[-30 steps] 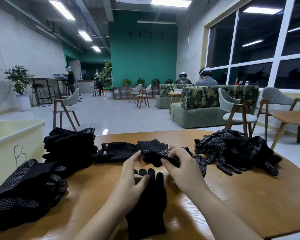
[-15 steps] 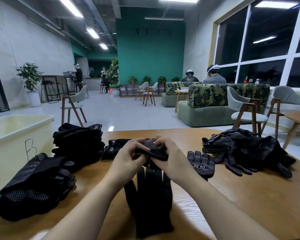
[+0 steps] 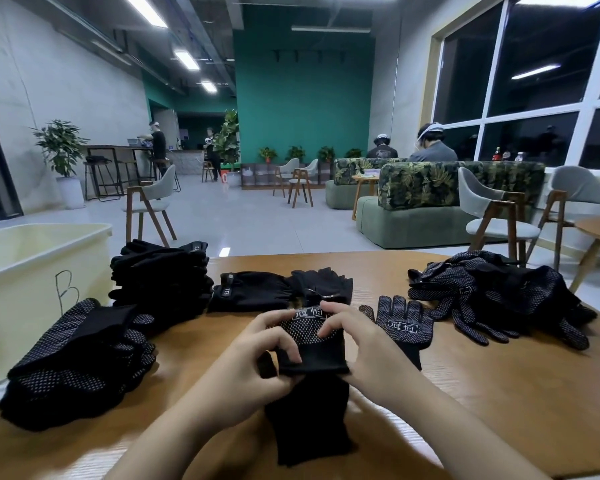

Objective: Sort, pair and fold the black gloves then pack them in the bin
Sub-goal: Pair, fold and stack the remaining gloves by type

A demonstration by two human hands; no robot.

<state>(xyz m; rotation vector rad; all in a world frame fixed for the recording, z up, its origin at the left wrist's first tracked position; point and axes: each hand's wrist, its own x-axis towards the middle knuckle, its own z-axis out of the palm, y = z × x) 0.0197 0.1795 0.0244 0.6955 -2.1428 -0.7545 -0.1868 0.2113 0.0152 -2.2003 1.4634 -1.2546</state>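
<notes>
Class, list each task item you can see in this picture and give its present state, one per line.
Dotted glove: folded over, pinched by both hands.
Left hand: grips the glove's left edge.
Right hand: grips its right edge.
Flat dotted glove: lying alone, unpaired.
Loose heap: unsorted.
Bin: open; contents hidden.

At the left edge of my frame the cream bin (image 3: 32, 268) carries a hand-drawn "B". Lower centre, the dotted glove (image 3: 309, 332) being folded and the flat glove (image 3: 404, 323) to its right each show a two-character white label I can't read reliably.
</notes>
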